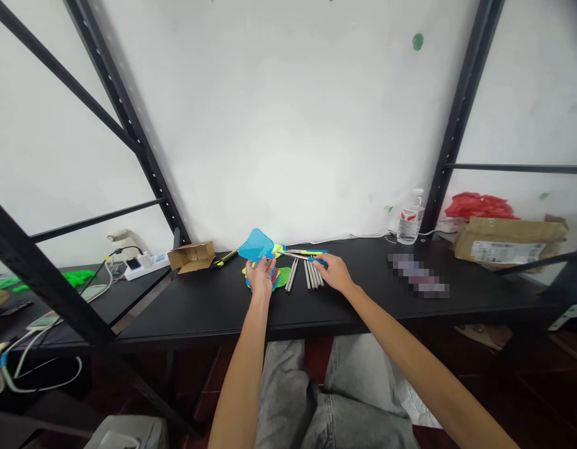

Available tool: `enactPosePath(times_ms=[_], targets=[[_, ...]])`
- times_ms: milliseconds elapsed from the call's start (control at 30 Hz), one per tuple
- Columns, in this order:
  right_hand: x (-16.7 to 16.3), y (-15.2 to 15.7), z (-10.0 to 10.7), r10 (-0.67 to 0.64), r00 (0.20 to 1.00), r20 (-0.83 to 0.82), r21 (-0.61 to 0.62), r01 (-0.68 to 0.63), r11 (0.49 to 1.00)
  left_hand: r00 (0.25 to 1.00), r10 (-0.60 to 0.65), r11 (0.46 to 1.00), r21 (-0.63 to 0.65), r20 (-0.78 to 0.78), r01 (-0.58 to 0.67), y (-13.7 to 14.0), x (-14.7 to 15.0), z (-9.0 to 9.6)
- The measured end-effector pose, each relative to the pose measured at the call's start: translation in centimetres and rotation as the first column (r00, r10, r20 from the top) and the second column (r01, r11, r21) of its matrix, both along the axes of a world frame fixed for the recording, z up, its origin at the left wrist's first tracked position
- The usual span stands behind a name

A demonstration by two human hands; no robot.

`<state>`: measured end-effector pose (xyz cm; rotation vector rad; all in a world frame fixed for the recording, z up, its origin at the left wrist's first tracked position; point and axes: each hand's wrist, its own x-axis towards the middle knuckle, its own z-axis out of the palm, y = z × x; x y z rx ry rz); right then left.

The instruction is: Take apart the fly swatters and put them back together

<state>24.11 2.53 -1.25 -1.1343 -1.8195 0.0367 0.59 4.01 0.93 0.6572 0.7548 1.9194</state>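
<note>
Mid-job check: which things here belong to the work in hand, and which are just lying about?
Likely in the job:
blue swatter, in the left hand and right hand
swatter heads, below the left hand
metal tubes

Probably just lying about:
bottle
open box
carton
red bag
power strip

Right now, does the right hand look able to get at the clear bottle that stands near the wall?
Probably yes, after a reach: I see nothing standing between the right hand and the clear bottle. However, this hand holds a blue handle, so it would likely need to release that first.
</note>
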Motion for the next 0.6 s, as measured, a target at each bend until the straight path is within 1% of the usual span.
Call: enactPosePath(times_ms=[67, 133, 200, 367, 600], targets=[[-0.04, 0.00, -0.02, 0.017, 1.000, 0.014, -0.002, -0.017, 1.000, 0.996, -0.062, 0.998, -0.020, 0.059, 0.063, -0.07, 0.03, 0.06], [-0.09, -0.08, 0.03, 0.026, 0.999, 0.019, -0.011, -0.026, 1.000, 0.990, -0.120, 0.992, -0.038, 0.076, 0.123, -0.20, 0.07, 0.10], [-0.14, -0.19, 0.11, 0.030, 0.999, 0.015, -0.020, -0.029, 0.999, 0.986, -0.148, 0.988, -0.040, 0.083, 0.152, -0.32, 0.11, 0.13], [-0.18, -0.27, 0.10, 0.027, 1.000, 0.014, -0.025, -0.027, 0.999, 0.987, -0.080, 0.993, -0.076, 0.138, 0.091, -0.48, 0.13, 0.33], [-0.15, -0.12, -0.03, 0.013, 1.000, 0.009, -0.013, -0.013, 1.000, 0.990, -0.104, 0.990, -0.079, 0.099, 0.112, -0.72, 0.15, 0.47]])
